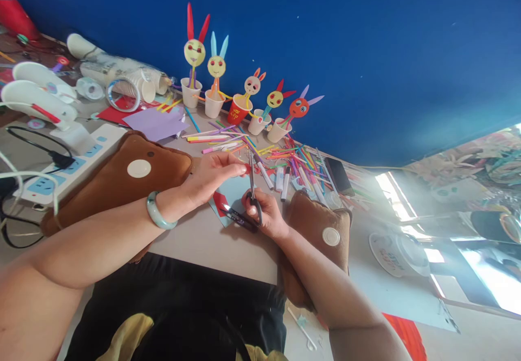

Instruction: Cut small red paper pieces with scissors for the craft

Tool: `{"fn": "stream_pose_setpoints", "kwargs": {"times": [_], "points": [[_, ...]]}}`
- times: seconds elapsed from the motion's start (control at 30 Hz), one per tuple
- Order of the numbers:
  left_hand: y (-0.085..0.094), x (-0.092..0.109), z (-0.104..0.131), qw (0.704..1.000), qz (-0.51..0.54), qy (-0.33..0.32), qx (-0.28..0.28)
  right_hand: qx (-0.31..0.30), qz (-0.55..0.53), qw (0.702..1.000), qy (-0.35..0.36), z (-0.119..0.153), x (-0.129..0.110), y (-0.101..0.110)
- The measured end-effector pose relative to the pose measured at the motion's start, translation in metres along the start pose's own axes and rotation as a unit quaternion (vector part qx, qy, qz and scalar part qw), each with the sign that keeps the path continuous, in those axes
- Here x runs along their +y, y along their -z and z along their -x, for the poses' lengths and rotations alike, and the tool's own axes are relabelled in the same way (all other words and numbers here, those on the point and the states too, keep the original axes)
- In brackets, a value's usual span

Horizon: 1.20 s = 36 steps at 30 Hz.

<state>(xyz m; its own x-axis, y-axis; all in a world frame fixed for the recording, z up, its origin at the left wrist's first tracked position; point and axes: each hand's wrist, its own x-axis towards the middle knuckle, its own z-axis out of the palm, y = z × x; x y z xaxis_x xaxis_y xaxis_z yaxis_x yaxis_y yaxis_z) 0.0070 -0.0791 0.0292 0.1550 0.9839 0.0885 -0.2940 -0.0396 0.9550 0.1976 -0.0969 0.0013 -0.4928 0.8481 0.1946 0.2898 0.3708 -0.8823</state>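
From where I stand, the person's right hand is curled around the black handles of a pair of scissors, blades pointing up and away over the table. The left hand, a pale bangle at its wrist, has its fingertips gathered beside those blades; I can't tell whether they pinch anything. Just below lie light blue paper, a red piece and a dark pen. Beyond, five rabbit-eared figures stand in cups along the blue wall.
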Motion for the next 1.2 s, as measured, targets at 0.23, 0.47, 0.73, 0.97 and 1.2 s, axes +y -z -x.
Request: {"fn": "stream_pose_setpoints", "kwargs": {"times": [0.23,0.47,0.73,0.97,1.2], "points": [[0.0003,0.002,0.0003,1.0,-0.001,-0.004,0.004,0.002,0.004,1.0,0.008,-0.0006,-0.0009,-0.0003],[0.0002,0.0022,0.0003,1.0,-0.011,-0.008,0.013,0.0,0.023,1.0,0.015,-0.0009,-0.0015,-0.0001],[0.0002,0.0028,0.0007,1.0,-0.011,0.005,0.012,-0.001,0.012,1.0,-0.003,-0.0007,-0.0011,0.0],[-0.0003,0.0056,0.0028,1.0,-0.021,0.006,-0.008,-0.006,-0.002,1.0,0.005,-0.0007,-0.0001,0.0004],[0.0012,0.0044,0.002,1.0,-0.026,0.001,0.002,-0.005,0.006,1.0,0.003,-0.0008,0.0005,0.0005]]}}
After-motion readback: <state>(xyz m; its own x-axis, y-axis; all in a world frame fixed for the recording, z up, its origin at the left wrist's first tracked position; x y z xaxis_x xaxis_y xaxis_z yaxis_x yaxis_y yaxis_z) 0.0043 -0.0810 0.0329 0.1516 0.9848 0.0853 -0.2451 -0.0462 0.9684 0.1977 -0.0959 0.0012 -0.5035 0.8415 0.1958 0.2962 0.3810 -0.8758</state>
